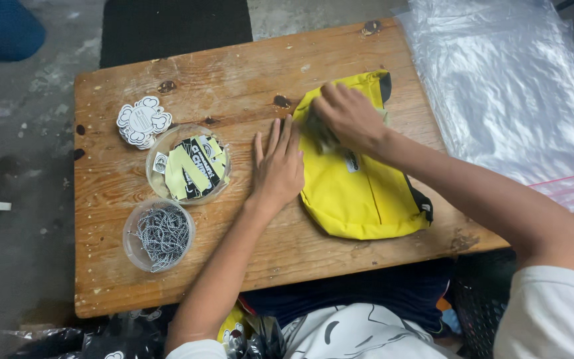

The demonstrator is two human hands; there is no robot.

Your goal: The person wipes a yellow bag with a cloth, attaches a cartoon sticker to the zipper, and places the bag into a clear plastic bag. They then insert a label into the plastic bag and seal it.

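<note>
Right of centre on the wooden table [247,73], the left hand [278,166] lies flat and open, pinning the yellow pouch [360,193] steady while the right hand [348,116] closes on something blurred at its top.

Looks like a small packing workshop, set up pretty informally. A worn, knotty wooden table [247,66] is parked on a stained bare concrete floor [14,133]. Supplies are laid out in batches: a stack of clear plastic bags [506,86], a clear round tub of metal ball chains [161,234], a clear round tub of printed tags [189,165], and a pile of white flower-shaped cards [142,121].
</note>
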